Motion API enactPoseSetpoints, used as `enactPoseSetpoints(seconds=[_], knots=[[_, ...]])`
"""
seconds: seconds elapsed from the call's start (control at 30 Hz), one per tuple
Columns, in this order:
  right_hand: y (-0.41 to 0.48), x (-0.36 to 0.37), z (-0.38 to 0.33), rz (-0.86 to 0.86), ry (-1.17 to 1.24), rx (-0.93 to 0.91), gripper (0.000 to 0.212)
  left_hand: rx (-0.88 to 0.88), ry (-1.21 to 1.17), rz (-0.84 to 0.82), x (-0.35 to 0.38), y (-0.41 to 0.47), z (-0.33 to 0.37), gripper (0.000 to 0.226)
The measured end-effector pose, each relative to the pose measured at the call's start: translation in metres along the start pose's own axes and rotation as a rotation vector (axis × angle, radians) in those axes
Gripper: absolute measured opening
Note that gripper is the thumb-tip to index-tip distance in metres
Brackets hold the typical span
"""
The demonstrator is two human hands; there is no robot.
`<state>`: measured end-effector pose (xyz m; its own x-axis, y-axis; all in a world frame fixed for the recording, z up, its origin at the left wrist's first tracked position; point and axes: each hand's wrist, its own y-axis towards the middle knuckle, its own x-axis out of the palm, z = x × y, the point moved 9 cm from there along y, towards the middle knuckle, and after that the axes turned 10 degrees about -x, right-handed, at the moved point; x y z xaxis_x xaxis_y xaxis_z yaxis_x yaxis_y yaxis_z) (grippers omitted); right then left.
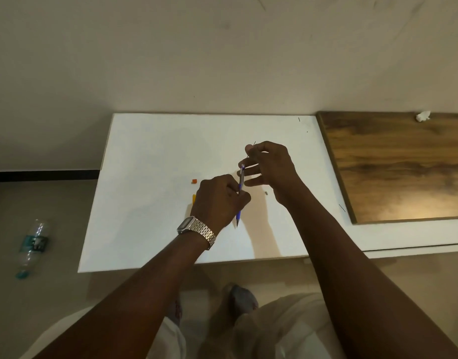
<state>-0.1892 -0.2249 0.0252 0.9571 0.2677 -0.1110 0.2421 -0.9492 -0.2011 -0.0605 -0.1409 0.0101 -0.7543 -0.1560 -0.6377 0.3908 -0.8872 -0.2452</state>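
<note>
My left hand [220, 200], with a metal watch on its wrist, grips a blue mechanical pencil [240, 195] above the white table [150, 203]; the pencil's tip points toward me. My right hand [269, 169] is just beyond it and pinches a thin dark lead [251, 149] between thumb and forefinger, close to the pencil's upper end. The other fingers of that hand are spread loosely.
A small orange piece [194, 180] and a yellow-orange piece [194, 198] lie on the table left of my left hand. Thin leads [342, 208] lie near the right edge. A wooden board [398, 167] sits right, a plastic bottle [31, 248] on the floor left.
</note>
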Motion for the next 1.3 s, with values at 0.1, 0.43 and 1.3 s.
enactPoseSetpoints(seconds=[0.1, 0.43, 1.3], knots=[[-0.003, -0.001, -0.009, 0.012, 0.021, -0.030, 0.023, 0.005, -0.028, 0.013, -0.004, -0.001, 0.002, 0.014], [-0.004, -0.002, -0.018, 0.027, -0.017, -0.072, 0.025, 0.006, -0.039, 0.020, -0.006, 0.000, 0.000, 0.014], [-0.003, -0.015, -0.016, -0.016, -0.164, -0.144, 0.009, 0.047, -0.064, 0.077, -0.025, -0.003, 0.008, 0.021]])
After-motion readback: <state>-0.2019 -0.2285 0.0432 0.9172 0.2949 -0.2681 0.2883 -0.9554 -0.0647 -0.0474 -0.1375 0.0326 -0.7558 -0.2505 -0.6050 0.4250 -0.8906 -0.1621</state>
